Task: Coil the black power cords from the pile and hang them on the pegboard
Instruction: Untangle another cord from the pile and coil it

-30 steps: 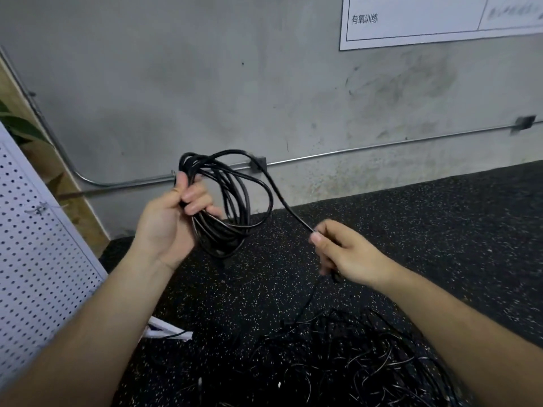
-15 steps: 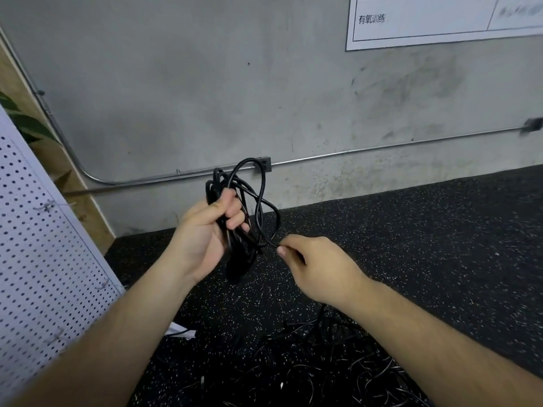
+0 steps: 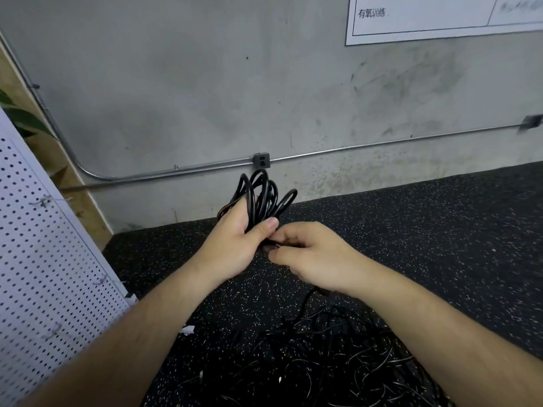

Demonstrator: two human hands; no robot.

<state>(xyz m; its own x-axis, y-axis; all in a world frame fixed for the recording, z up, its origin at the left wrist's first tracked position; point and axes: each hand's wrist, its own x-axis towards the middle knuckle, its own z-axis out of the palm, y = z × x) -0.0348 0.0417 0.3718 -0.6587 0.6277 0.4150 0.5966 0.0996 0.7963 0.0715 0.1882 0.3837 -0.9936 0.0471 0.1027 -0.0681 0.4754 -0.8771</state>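
Grey wall point(image 3: 176, 83) behind, black speckled floor point(image 3: 426, 230) below. Up in front of the wall, a coil point(image 3: 261, 195) of black cord, gripped tight in the left hand point(image 3: 235, 245). Just beside it, the right hand point(image 3: 311, 257), fingers curled, pinching the coil's loose end. Down on the floor, a pile point(image 3: 323, 362) of cords. Off to the left, the white pegboard point(image 3: 44, 259), well apart from the coil.

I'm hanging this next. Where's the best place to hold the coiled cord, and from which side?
Probably the bunched waist of the coiled cord, from the left, where the left hand grips it: strands gather tight there, and the loops fan free above, ready for a pegboard hook.
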